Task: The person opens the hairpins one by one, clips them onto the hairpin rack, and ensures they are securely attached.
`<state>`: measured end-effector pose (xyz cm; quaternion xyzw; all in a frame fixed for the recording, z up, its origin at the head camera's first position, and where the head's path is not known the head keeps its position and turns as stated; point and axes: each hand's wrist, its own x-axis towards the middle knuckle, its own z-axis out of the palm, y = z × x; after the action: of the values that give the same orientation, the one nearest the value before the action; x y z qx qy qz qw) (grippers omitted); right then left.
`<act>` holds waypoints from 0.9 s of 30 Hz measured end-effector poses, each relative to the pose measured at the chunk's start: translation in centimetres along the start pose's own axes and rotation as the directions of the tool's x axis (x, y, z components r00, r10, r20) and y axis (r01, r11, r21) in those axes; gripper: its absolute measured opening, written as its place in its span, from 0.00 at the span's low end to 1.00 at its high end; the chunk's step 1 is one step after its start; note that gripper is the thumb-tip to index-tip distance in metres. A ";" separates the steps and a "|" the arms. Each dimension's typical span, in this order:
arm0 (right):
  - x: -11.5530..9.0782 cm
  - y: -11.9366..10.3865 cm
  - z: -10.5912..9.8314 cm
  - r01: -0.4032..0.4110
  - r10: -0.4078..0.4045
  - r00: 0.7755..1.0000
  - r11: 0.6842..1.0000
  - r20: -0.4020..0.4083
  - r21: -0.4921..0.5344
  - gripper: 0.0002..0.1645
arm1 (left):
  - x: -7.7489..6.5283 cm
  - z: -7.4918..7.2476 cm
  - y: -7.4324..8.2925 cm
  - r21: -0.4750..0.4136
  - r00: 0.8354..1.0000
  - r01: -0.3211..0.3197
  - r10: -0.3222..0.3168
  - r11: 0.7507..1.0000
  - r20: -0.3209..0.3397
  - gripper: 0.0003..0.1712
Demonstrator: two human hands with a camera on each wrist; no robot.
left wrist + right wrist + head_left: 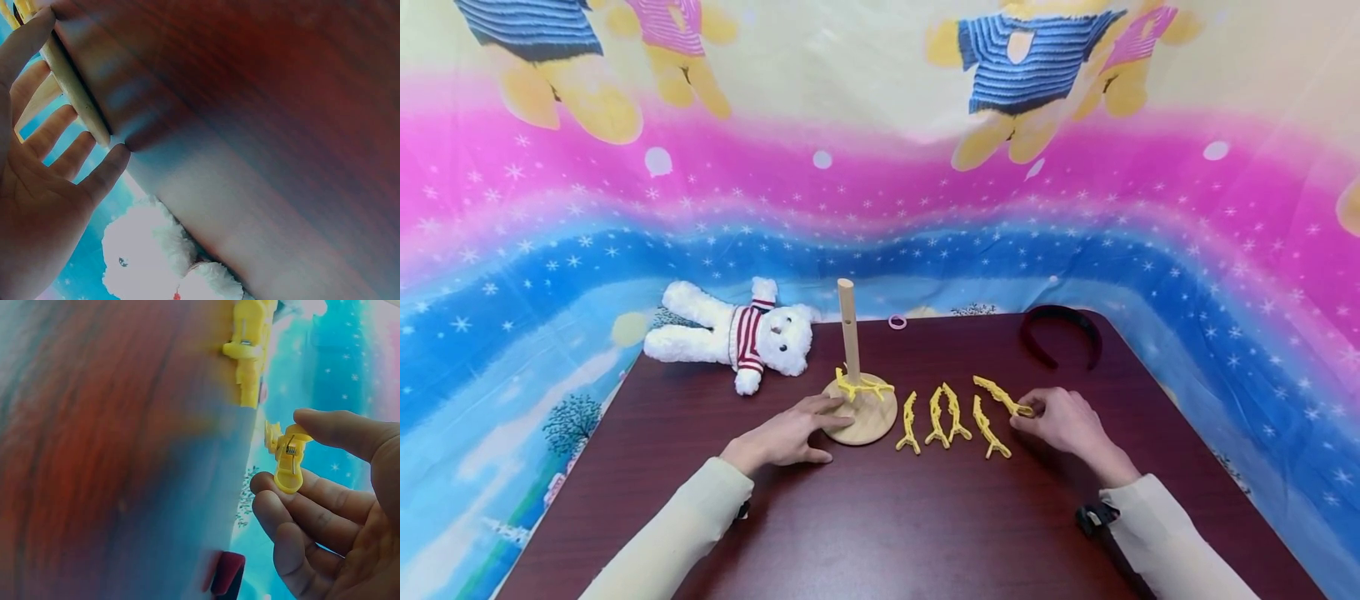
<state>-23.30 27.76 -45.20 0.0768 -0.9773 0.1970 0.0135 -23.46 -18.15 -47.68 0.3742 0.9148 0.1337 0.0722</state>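
My right hand (1063, 423) pinches a yellow alligator hair clip (996, 392) by its handle end, between thumb and fingers. In the right wrist view, the clip's spring and handles (289, 459) show between the thumb and fingertips. My left hand (793, 433) touches the round base of a wooden stand (868, 425), its fingers spread along the base's edge in the left wrist view. Yellow clip pieces (865, 387) sit low by the stand's upright post (850, 333); how they are fixed I cannot tell. Several more yellow clips (908, 425) lie in a row between the stand and my right hand.
A white teddy bear (748, 333) in a striped sweater lies at the back left. A dark red headband (1026, 333) lies at the back right. A small pink ring (897, 322) is near the table's far edge. Patterned cloth (880, 192) hangs behind the table.
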 end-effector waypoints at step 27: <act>1.5 -6.3 -0.6 0.206 -0.193 0.972 0.974 -0.131 0.094 0.16 | 0.1 0.0 0.1 0.025 0.999 -0.036 0.037 0.999 -0.025 0.37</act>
<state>-23.77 22.00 -42.16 0.1630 -0.9501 0.2510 0.0883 -23.48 -18.03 -47.62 0.3900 0.9102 0.1286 0.0538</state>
